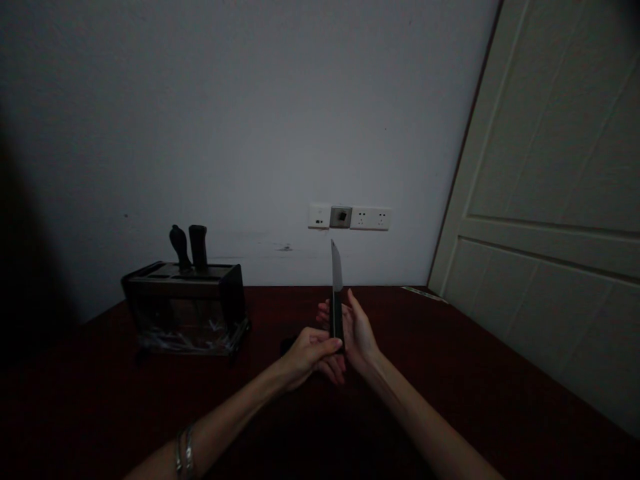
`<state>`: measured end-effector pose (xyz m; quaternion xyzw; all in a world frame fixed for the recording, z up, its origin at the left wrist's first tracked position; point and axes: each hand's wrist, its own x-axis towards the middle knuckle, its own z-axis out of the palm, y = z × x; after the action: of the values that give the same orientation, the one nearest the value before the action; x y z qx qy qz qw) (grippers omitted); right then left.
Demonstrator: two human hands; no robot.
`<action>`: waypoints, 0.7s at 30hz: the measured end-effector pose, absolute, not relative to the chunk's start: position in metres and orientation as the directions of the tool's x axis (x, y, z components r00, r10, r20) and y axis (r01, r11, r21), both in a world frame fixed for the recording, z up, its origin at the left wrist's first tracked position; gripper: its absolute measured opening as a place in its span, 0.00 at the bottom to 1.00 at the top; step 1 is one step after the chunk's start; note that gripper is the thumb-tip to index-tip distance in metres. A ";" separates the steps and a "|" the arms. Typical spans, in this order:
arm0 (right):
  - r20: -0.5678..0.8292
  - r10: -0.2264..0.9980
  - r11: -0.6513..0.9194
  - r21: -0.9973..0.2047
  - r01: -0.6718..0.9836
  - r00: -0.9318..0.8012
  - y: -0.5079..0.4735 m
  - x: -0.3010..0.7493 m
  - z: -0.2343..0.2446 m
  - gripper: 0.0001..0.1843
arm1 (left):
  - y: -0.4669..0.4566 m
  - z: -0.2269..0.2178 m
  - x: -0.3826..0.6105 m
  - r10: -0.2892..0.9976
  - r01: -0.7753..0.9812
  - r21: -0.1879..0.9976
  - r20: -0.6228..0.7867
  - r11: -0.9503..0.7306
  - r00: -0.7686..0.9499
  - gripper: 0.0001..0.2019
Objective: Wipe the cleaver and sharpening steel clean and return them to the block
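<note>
The left hand (313, 350) is closed on the butt of a knife (337, 303), its thumb laid across the black handle. The blade rises above that hand, tip upward. Just right of the handle, the right hand (361, 337) is spread open, thumb raised and fingers reaching behind the handle; whether they touch it, I cannot tell. A bangle (189, 450) circles the left forearm. Beyond the hands lies the dark red bench (425, 347); left of them stands a boxy holder (180, 290) with two dark handles (199, 248) upright in it.
</note>
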<state>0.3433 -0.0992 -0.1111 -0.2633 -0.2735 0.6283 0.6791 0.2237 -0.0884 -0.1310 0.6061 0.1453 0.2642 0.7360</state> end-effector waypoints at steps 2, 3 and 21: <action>0.069 0.997 0.018 -0.652 -0.758 -0.036 -0.101 0.343 -0.110 0.22 | -0.090 -0.131 0.223 0.534 -0.219 0.966 0.113 0.138 0.838 0.21; 0.083 0.993 -0.010 -0.635 -0.772 -0.081 -0.102 0.343 -0.109 0.23 | -0.091 -0.131 0.224 0.516 -0.222 0.964 0.117 0.146 0.849 0.21; 0.254 0.952 0.176 -0.911 -0.373 -0.170 -0.113 0.337 -0.091 0.17 | -0.080 -0.130 0.215 0.193 -0.143 0.978 0.112 0.151 0.975 0.24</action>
<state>0.3367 -0.1133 -0.0907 -0.2864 -0.5054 0.5743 0.5768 0.2146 -0.0803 -0.1301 0.6421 0.0197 0.1107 0.7584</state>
